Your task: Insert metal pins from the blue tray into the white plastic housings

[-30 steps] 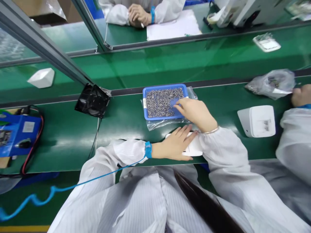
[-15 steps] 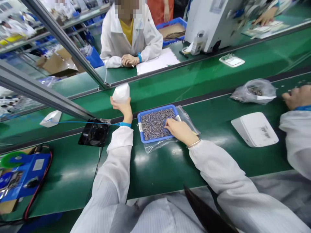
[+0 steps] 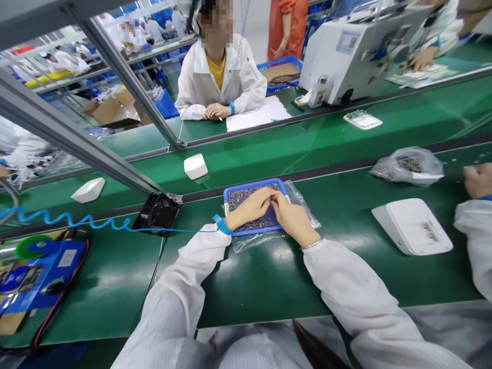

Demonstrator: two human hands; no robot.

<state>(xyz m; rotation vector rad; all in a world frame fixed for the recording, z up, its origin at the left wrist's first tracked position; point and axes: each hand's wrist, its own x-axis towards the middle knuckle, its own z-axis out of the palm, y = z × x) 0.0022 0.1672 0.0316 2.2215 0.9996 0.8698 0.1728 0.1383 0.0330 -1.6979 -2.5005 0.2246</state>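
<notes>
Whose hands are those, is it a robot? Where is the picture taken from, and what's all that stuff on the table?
No robot here: these are a person's own bare hands. The camera sits on that person's head, looking forward and down. The left hand and right hand come together over a blue tray of small metal pieces. Whether the fingertips pinch a piece is too small to tell. On the green table, a white housing and a clear plastic bag lie to the right; what looks like a black fan stands to the left.
</notes>
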